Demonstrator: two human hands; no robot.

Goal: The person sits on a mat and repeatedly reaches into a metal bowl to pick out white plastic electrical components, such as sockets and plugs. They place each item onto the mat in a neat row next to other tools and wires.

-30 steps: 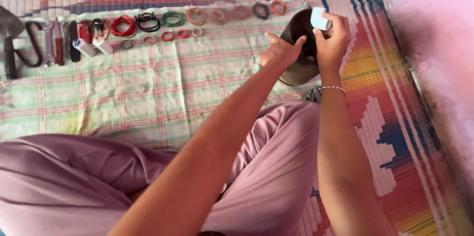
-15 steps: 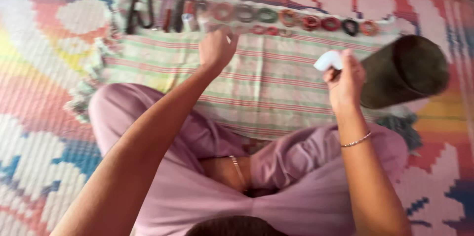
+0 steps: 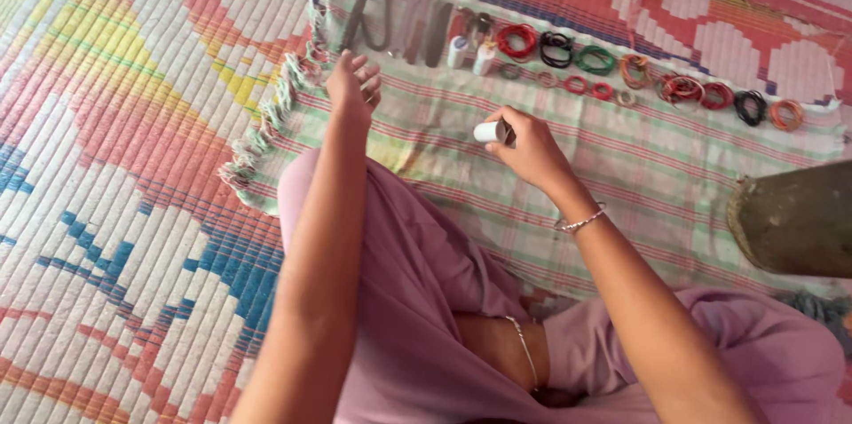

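Seated person, cross-legged, on a woven patterned mat [image 3: 115,166]; a striped fringed cloth [image 3: 674,175] is spread in front.

Count along the cloth's far edge: two small white tubes [image 3: 470,53] standing side by side; about six larger coils of cord or wire, namely red [image 3: 517,39], black [image 3: 556,48], green [image 3: 595,59], orange-mixed [image 3: 635,70], red-mixed [image 3: 682,87], plus red, black and orange ones further right. Small rings lie just in front of them, roughly four, too small to count surely. Dark metal tools [image 3: 390,15] lie at the left end, blurred; their number is unclear.

Right hand [image 3: 525,147]: fingers curled round a small white tube [image 3: 489,131], pinching it above the cloth's middle, clear of the row. The tube is short, cylindrical and plain white, its end facing left.

Left hand [image 3: 352,87]: fingers loosely bent, holding nothing, hovering at the cloth's fringed left edge near the tools.

Dark rounded container [image 3: 794,220] at right, on its side.
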